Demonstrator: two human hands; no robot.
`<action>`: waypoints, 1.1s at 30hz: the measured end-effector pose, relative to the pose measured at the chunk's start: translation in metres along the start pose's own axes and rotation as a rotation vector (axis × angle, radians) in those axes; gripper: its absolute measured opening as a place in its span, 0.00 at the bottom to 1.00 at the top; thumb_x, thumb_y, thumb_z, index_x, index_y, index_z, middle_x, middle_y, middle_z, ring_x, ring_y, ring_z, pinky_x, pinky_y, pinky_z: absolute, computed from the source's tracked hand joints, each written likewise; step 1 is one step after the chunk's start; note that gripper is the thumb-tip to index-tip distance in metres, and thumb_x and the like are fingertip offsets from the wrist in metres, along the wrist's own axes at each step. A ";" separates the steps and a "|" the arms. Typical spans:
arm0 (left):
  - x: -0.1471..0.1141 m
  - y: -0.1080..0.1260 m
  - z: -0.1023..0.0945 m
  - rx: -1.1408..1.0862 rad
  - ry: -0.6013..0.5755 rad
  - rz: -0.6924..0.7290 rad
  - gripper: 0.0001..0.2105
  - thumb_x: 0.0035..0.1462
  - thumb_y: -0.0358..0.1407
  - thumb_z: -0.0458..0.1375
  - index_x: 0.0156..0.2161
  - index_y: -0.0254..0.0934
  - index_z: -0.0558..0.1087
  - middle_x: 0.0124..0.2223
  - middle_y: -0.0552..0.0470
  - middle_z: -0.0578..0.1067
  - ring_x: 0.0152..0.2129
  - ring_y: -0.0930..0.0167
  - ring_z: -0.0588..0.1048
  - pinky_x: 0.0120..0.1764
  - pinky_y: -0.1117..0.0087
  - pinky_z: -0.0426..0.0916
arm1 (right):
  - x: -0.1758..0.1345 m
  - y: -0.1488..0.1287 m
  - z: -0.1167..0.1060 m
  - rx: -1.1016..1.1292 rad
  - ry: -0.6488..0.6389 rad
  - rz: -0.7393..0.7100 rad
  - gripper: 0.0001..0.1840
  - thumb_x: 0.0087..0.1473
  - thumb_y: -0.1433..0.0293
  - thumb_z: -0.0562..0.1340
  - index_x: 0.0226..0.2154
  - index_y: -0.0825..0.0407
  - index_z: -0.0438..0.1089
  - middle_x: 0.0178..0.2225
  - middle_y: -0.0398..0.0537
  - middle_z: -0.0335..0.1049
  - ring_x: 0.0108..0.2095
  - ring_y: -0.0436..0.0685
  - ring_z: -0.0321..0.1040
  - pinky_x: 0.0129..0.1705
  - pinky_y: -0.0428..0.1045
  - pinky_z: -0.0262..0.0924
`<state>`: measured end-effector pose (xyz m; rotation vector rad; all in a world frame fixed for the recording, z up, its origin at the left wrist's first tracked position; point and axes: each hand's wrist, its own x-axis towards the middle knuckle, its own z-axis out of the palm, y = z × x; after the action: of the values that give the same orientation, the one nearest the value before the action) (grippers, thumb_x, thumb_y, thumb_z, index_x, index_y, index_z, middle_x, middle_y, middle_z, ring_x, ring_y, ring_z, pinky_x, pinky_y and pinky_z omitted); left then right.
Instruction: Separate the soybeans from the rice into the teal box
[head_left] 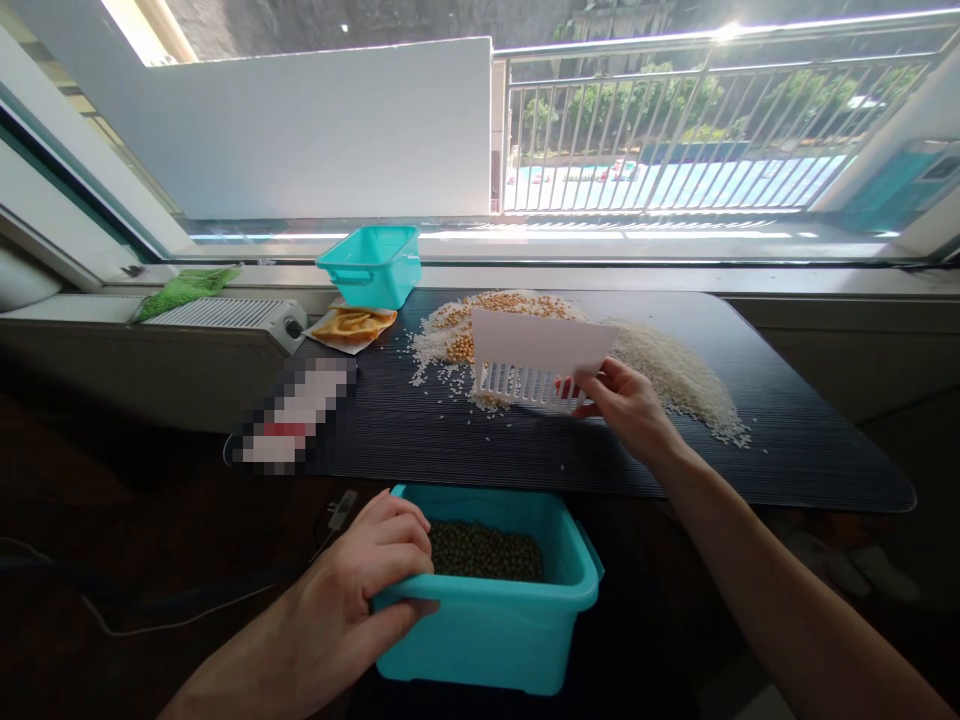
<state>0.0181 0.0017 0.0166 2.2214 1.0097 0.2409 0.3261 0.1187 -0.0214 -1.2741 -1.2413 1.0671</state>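
My left hand [375, 570] grips the near left rim of a turquoise plastic bin [480, 640], fingers over the edge and thumb outside. Small dark green beans [487, 550] cover the bin's bottom; it sits just below the table's front edge. My right hand [622, 405] pinches the lower right part of a flat white slotted plate [536, 343], held upright over the table. A row of slots runs along its lower edge. Behind the plate lies a pile of white rice grains [431, 345] mixed with yellow corn kernels [506, 300], partly hidden by it.
More white rice [675, 375] forms a heap right of my hand on the dark table [420, 430]. A second turquoise bin [375, 268] stands at the back left, beside an orange-yellow packet [352, 325]. A radiator [225, 320] with a green cloth [187, 290] is farther left.
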 end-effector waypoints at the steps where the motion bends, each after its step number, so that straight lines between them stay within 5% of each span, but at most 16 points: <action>1: 0.000 0.000 0.000 0.000 0.001 -0.001 0.07 0.59 0.24 0.54 0.34 0.38 0.68 0.40 0.54 0.69 0.46 0.71 0.66 0.60 0.67 0.53 | -0.001 0.000 -0.001 0.003 -0.002 0.001 0.17 0.48 0.56 0.66 0.35 0.52 0.70 0.31 0.47 0.74 0.33 0.53 0.72 0.26 0.45 0.69; 33: -0.001 -0.002 0.001 0.041 -0.010 0.001 0.05 0.61 0.27 0.54 0.35 0.39 0.68 0.39 0.56 0.70 0.46 0.72 0.67 0.64 0.66 0.45 | -0.021 -0.016 -0.022 -0.082 0.047 0.046 0.16 0.46 0.58 0.66 0.33 0.52 0.72 0.30 0.47 0.74 0.30 0.53 0.72 0.23 0.44 0.67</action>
<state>0.0163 0.0011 0.0142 2.2581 1.0173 0.2111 0.3445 0.0949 -0.0042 -1.3886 -1.2363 1.0223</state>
